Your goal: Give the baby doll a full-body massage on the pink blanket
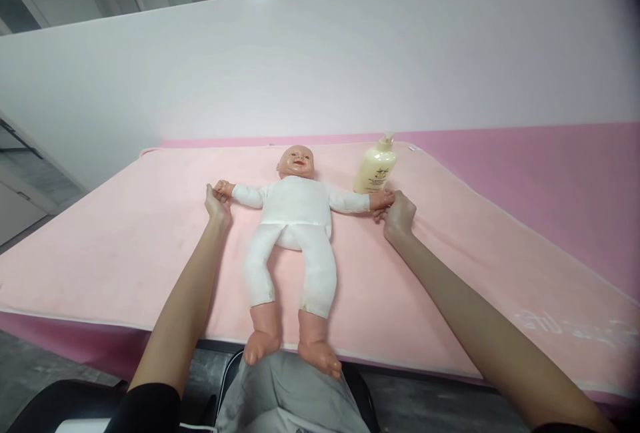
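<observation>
A baby doll (296,219) in a white suit lies on its back on a pink blanket (125,239), arms spread wide, feet hanging over the near edge. My left hand (217,205) grips the doll's hand on the left side. My right hand (399,214) grips the doll's other hand on the right side. A pale yellow pump bottle (376,166) stands upright just behind my right hand, close to the doll's arm.
The blanket covers a pink table (550,173) set against a white partition wall (320,66). Grey fabric (290,393) lies below the table's near edge, under the doll's feet. Grey floor shows at the lower left.
</observation>
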A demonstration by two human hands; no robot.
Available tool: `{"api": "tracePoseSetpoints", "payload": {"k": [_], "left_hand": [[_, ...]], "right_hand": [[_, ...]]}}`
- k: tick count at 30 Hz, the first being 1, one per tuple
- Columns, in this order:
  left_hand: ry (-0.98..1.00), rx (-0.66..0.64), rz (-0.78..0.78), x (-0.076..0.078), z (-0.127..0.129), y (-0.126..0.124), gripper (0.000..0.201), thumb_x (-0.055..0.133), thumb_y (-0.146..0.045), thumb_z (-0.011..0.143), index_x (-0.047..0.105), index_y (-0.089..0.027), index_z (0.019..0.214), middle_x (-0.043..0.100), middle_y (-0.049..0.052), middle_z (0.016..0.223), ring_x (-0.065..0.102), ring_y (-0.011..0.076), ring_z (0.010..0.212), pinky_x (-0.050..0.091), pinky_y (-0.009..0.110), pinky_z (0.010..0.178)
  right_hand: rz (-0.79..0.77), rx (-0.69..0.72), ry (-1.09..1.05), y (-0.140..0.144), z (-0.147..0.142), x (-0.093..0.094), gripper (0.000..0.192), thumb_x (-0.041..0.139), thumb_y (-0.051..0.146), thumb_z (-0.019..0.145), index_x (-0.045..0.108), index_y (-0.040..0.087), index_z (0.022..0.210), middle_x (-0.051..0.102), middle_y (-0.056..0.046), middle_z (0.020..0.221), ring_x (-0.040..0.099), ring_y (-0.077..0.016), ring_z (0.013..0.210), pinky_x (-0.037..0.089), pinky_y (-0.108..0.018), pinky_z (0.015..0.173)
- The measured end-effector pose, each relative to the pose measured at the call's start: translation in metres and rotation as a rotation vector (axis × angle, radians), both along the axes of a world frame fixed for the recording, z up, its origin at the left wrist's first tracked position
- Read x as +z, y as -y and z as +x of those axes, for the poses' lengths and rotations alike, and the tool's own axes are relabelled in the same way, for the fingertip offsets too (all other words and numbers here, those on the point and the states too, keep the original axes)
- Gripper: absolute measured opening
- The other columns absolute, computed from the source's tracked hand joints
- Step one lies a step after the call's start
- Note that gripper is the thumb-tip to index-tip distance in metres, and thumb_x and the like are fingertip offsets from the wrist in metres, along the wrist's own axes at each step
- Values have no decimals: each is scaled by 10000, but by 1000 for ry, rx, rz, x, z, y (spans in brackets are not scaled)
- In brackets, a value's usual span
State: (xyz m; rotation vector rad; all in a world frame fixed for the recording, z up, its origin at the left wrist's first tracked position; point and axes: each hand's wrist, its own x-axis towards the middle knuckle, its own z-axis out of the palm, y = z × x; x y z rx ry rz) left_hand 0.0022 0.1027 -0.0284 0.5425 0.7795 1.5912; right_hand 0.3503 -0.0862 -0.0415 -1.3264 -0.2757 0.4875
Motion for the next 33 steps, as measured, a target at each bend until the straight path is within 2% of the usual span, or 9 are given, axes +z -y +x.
{"api": "tracePoseSetpoints", "payload": {"k": [4,10,21,33], "left_hand": [[13,-9,-5,1,0,1,245,408,-241,882,608,-153,773,641,63,855,619,140,729,491,268,733],[-22,-20,12,3,1,4,171,443,-145,811,594,-152,730,628,52,807,610,139,725,488,261,706],[-57,-6,16,2,3,4,143,506,-142,813,639,-120,766,643,43,794,611,120,689,480,236,652],[-62,1,14,0,1,1,155,509,-156,838,636,-130,754,653,43,783,626,129,688,500,252,670]], "right_hand": [[7,11,16,0,-1,0,183,381,249,837,543,167,812,450,46,395,423,-138,275,279,-209,236],[51,30,49,-1,0,-3,154,420,222,817,556,162,779,451,52,375,415,-132,257,278,-203,233],[89,26,78,-1,4,-9,159,547,264,798,570,153,686,448,51,372,407,-103,272,274,-184,231],[94,32,93,-1,4,-11,164,599,314,792,603,154,758,430,66,386,381,-94,280,248,-183,238]]}}
